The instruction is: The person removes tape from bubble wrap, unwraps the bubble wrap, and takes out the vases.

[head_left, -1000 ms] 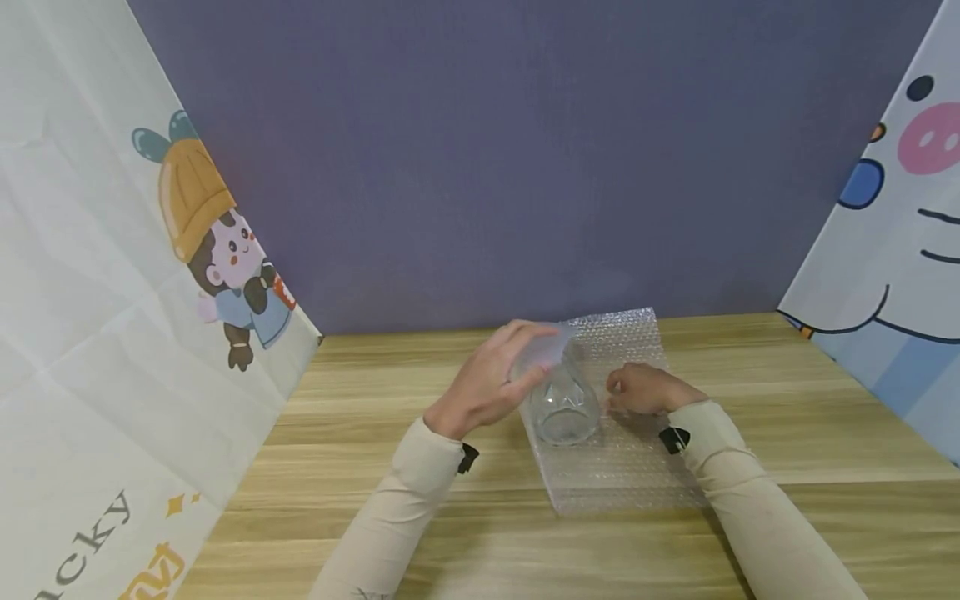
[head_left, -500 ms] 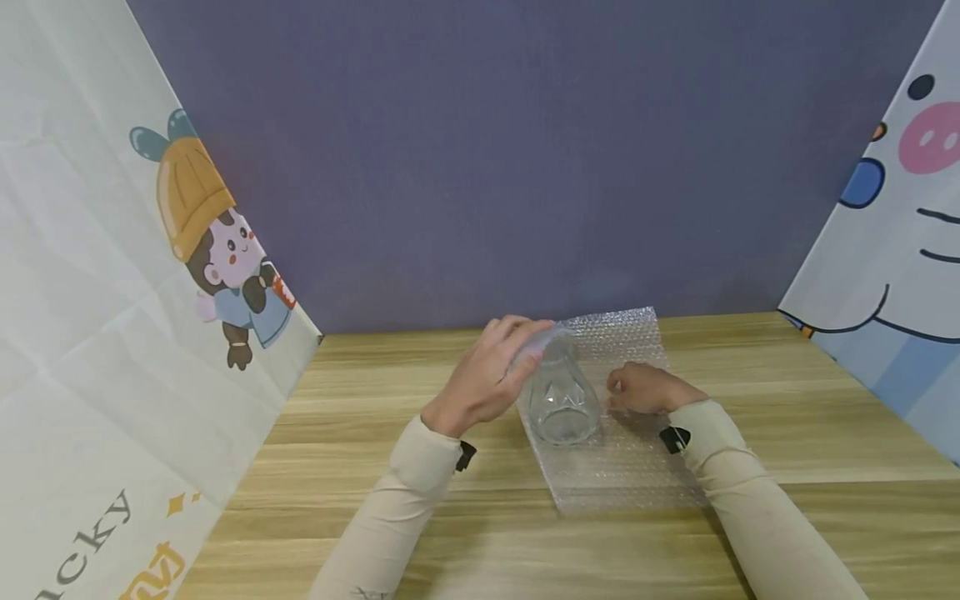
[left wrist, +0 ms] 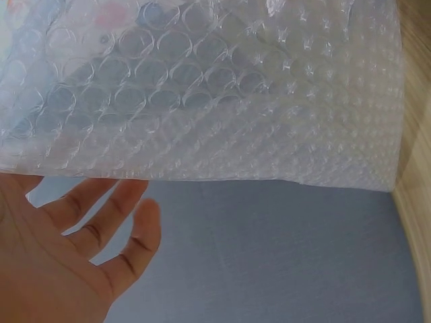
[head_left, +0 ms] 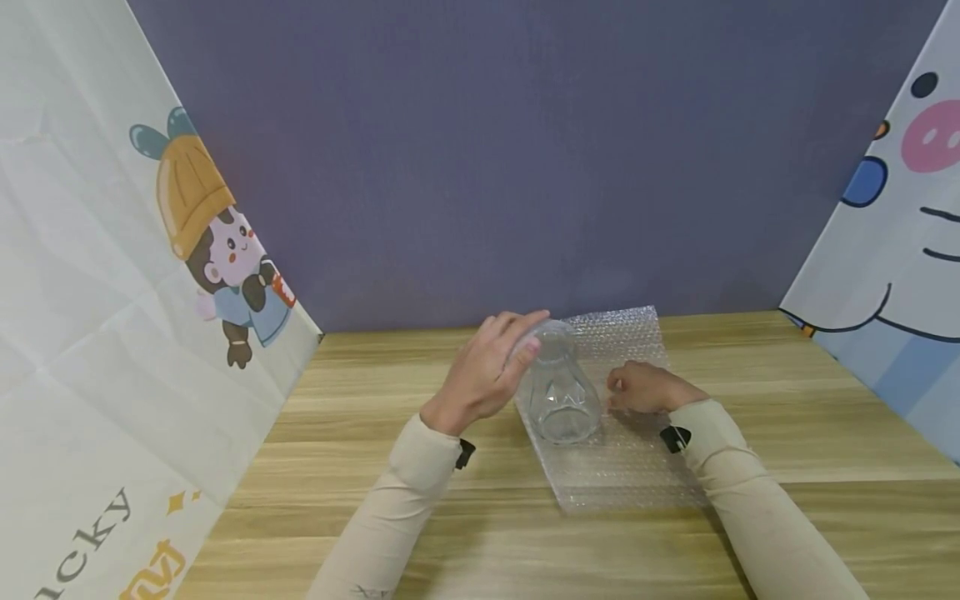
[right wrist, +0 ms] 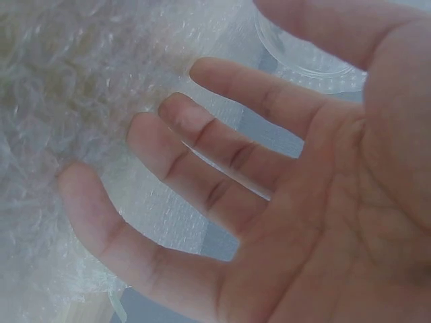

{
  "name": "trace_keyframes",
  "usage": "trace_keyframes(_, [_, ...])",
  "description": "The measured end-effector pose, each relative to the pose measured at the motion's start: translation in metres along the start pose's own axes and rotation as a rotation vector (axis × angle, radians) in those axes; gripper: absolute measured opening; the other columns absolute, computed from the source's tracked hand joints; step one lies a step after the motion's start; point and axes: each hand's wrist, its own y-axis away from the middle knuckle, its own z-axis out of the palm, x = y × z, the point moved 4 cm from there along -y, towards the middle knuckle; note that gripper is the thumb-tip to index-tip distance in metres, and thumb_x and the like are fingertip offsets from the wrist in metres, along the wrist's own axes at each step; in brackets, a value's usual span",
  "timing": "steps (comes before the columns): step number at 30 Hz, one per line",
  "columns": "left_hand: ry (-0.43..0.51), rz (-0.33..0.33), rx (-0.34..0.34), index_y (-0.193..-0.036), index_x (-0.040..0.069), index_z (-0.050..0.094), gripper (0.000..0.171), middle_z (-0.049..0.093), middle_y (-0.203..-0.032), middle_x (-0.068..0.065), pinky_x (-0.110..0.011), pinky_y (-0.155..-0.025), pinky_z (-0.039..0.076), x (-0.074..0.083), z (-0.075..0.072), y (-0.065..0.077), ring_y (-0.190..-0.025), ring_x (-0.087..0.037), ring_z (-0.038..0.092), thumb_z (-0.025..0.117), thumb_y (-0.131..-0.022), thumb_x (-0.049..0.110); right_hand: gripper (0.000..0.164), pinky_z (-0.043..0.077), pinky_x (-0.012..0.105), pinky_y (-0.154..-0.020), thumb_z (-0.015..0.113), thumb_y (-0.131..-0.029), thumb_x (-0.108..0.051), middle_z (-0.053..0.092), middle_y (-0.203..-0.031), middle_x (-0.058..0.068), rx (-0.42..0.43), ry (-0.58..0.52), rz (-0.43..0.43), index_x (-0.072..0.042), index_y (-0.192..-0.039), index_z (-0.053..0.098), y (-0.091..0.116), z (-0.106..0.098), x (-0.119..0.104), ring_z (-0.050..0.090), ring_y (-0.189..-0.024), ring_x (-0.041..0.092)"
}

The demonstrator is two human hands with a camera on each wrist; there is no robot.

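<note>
A clear glass vase (head_left: 564,400) with a pinched neck is on a sheet of bubble wrap (head_left: 607,479); I cannot tell whether it stands or lies. My left hand (head_left: 480,371) holds the raised left edge of the wrap near the vase's mouth. In the left wrist view that raised wrap (left wrist: 269,121) hides my thumb and some fingertips, while the little finger (left wrist: 135,249) shows in full. My right hand (head_left: 648,387) rests on the wrap right of the vase. Its loosely bent fingers (right wrist: 202,175) are spread in the right wrist view, gripping nothing visible.
The wood-grain table (head_left: 360,433) extends around the wrap. Behind it rises a purple-grey panel (head_left: 480,167). Light side panels with cartoon prints flank it, a child figure (head_left: 243,250) on the left and a pig snout (head_left: 930,137) on the right.
My left hand shifts slightly left with the raised wrap edge, so more of the vase's neck and mouth shows. The right hand and the vase stay in place.
</note>
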Motion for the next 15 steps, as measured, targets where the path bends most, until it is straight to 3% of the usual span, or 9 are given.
trace_keyframes(11, [-0.030, -0.002, 0.056, -0.150, 0.023, 0.052, 0.050, 0.065, -0.128, -0.006, -0.037, -0.083, 0.053, -0.0020, -0.0042, -0.0011, -0.104, -0.019, 0.059, 0.029, -0.110, 0.042, 0.034, 0.043, 0.030, -0.062, 0.072, -0.095, -0.024, 0.061, -0.087, 0.004, -0.001, 0.022, 0.017, 0.001, -0.117, 0.069, -0.0010, 0.0004, 0.0016, 0.051, -0.068, 0.015])
trace_keyframes(15, [-0.027, -0.005, 0.057, -0.146, 0.025, 0.056, 0.046, 0.064, -0.123, -0.003, -0.036, -0.079, 0.055, -0.0033, -0.0061, -0.0014, -0.096, -0.015, 0.061, 0.033, -0.109, 0.038, 0.030, 0.042, 0.029, -0.058, 0.072, -0.095, -0.023, 0.057, -0.080, 0.002, -0.004, 0.009, 0.013, 0.001, -0.113, 0.068, -0.0014, 0.0003, 0.0016, 0.049, -0.062, 0.014])
